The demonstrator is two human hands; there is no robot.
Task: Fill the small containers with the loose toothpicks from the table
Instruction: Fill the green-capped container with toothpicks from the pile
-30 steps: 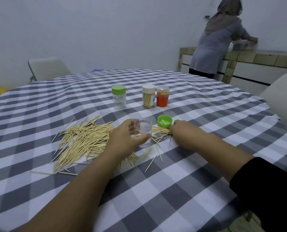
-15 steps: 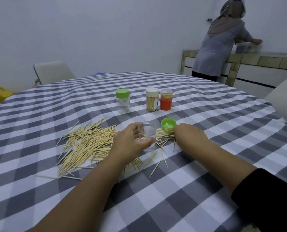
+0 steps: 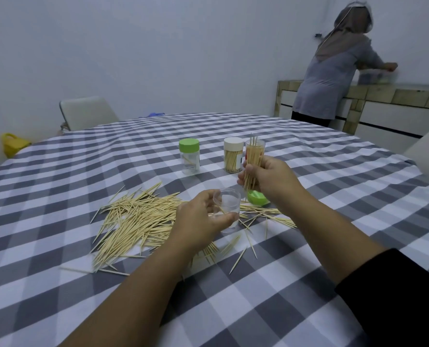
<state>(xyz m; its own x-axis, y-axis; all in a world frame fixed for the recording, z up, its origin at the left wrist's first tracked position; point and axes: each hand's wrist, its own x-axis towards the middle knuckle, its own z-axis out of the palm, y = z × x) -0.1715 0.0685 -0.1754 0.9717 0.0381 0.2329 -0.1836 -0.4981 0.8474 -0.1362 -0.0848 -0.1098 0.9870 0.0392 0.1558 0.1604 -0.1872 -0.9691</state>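
1. Head view: left hand (image 3: 198,219) curls round an open clear container (image 3: 226,209) standing on the checked table (image 3: 83,171).
2. Right hand (image 3: 266,176) pinches an upright toothpick bundle (image 3: 253,164) above it; the loose pile (image 3: 138,219) lies left.
3. Best practice: align tips, centre over the mouth, release gently.

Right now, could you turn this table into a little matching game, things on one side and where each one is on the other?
Things:
1. open clear container
2. bunch of toothpicks
3. green lid
4. white-capped container

Places:
A. standing beside the green-capped container
B. lying on the tablecloth
C. gripped by the left hand
D. pinched in the right hand

Pairs: 1-C, 2-D, 3-B, 4-A
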